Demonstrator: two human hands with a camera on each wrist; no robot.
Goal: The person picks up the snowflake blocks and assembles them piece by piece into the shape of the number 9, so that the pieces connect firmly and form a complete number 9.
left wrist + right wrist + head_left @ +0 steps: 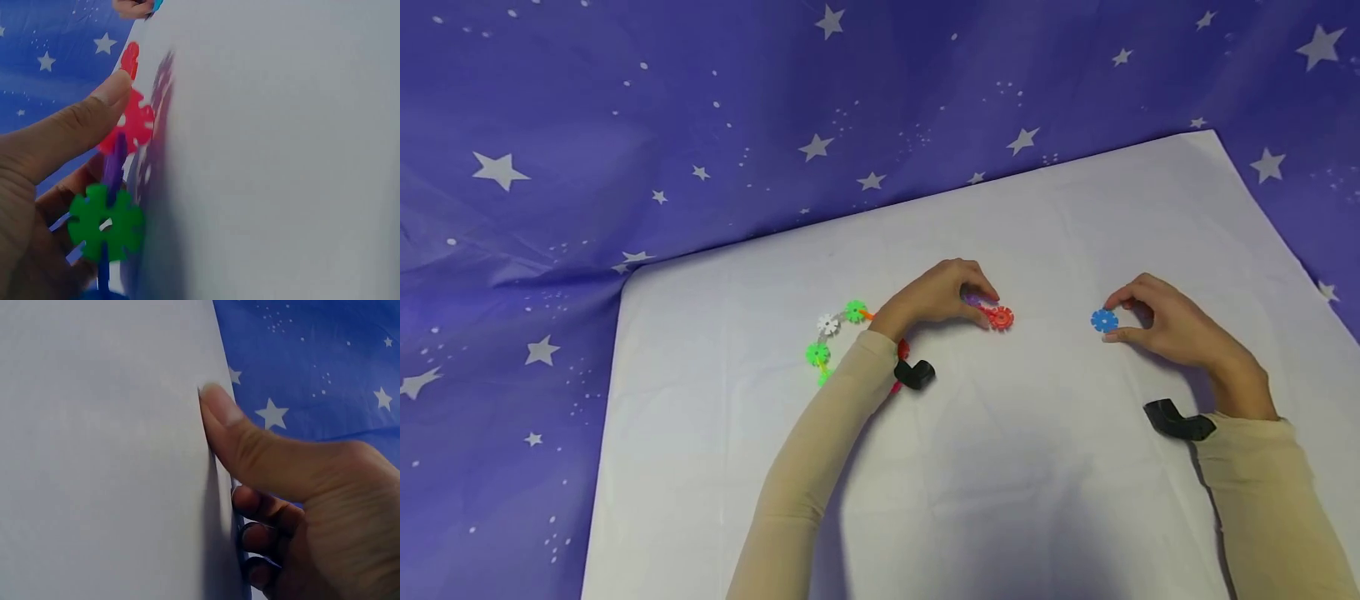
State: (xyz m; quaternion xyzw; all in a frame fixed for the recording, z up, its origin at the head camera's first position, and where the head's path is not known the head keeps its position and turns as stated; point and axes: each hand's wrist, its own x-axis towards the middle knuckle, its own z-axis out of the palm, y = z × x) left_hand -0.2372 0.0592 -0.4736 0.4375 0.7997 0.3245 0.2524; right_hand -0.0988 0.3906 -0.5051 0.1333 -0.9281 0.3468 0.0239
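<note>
A chain of notched plastic discs (817, 354) in green, white, orange and red curves across the white table, partly hidden behind the left forearm. At its right end, my left hand (942, 293) pinches the red discs (1002, 318) between thumb and fingers. In the left wrist view, the thumb lies against a red disc (142, 119), with a purple disc (114, 164) and a green disc (106, 222) linked behind it. To the right and apart from the chain, my right hand (1165, 321) pinches a single blue disc (1104, 321); the right wrist view does not show that disc.
The white cloth (1000, 500) covers the table up to its edges. A purple curtain with white stars (827, 21) hangs behind and beside it. Black curved pieces stick out at the left cuff (915, 374) and the right cuff (1178, 422).
</note>
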